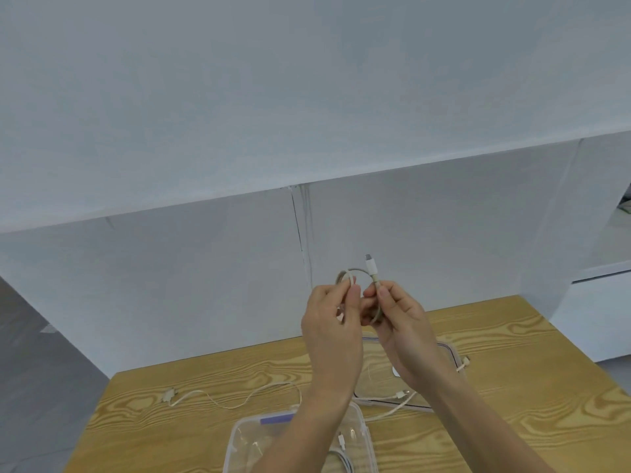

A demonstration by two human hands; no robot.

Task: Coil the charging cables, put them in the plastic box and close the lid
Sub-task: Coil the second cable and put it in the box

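Both hands are raised above the wooden table (512,387), working a small coil of pale charging cable (351,272). My left hand (333,322) pinches the coil's left side. My right hand (399,322) pinches the cable just below its white plug (370,266), which points up. The clear plastic box (239,435) stands open at the near edge below my forearms, with a white cable (341,448) inside. The clear lid (447,349) lies flat behind the box, partly hidden by my right hand.
A loose white cable (235,401) snakes across the table left of the box. Another cable (396,406) lies over the lid's near edge, and a small connector (464,364) sits at the lid's right. White partition walls stand behind the table.
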